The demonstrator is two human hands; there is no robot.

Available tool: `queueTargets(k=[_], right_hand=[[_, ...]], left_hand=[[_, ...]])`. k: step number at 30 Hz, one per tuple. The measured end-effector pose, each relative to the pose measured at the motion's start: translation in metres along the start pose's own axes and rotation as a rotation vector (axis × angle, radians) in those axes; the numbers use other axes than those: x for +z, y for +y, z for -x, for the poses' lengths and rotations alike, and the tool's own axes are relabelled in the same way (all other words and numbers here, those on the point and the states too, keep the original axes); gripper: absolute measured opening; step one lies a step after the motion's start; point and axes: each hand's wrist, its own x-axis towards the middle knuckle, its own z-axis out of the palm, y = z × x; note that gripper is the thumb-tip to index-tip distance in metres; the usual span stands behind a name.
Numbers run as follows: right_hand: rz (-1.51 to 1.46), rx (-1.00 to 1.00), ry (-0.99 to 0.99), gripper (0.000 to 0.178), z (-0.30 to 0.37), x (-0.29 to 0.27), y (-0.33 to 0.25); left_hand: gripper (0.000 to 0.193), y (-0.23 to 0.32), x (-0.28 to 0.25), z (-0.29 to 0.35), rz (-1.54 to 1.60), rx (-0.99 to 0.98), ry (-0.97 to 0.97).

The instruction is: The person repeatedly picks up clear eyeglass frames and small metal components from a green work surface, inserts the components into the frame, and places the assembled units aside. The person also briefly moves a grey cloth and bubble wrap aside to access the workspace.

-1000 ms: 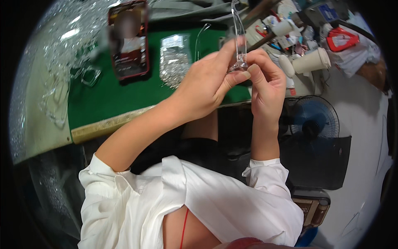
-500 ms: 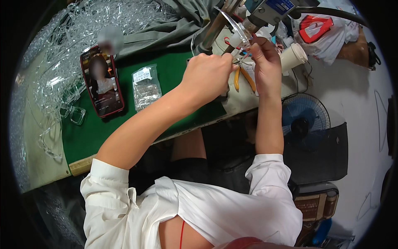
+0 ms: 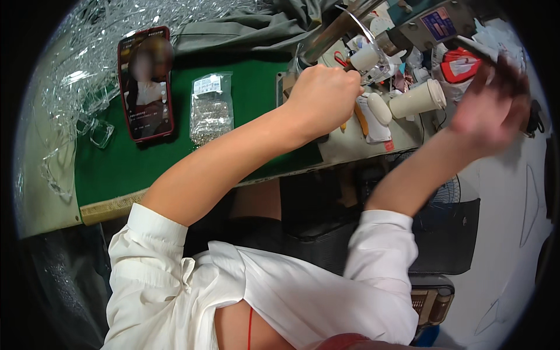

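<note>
the right hand (image 3: 492, 111) has swung out to the lever (image 3: 475, 51), grip too blurred to tell; the left hand (image 3: 326, 96) grips the clear frame (image 3: 382, 65), unreleased, over the right end of the bench (image 3: 344, 143).

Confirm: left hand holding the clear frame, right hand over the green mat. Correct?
Not the right hand: the head view shows it off the mat, blurred, out to the right of the white cup. The left hand holding the clear frame is correct.
</note>
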Motion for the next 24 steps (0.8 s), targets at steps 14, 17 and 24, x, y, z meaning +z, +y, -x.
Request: queueTargets(k=[14, 17, 24], right_hand=[[0.182, -0.051, 0.185, 0.036, 0.051, 0.009, 0.013], [0.381, 0.311, 0.097, 0.037, 0.167, -0.014, 0.037], [0.411, 0.573, -0.033, 0.019, 0.241, -0.027, 0.034]], left_hand=[[0.012, -0.014, -0.073, 0.057, 0.298, 0.012, 0.053], [0.019, -0.037, -0.171, 0.147, 0.501, 0.033, 0.122], [0.026, -0.064, -0.468, 0.374, 0.424, -0.599, 0.937]])
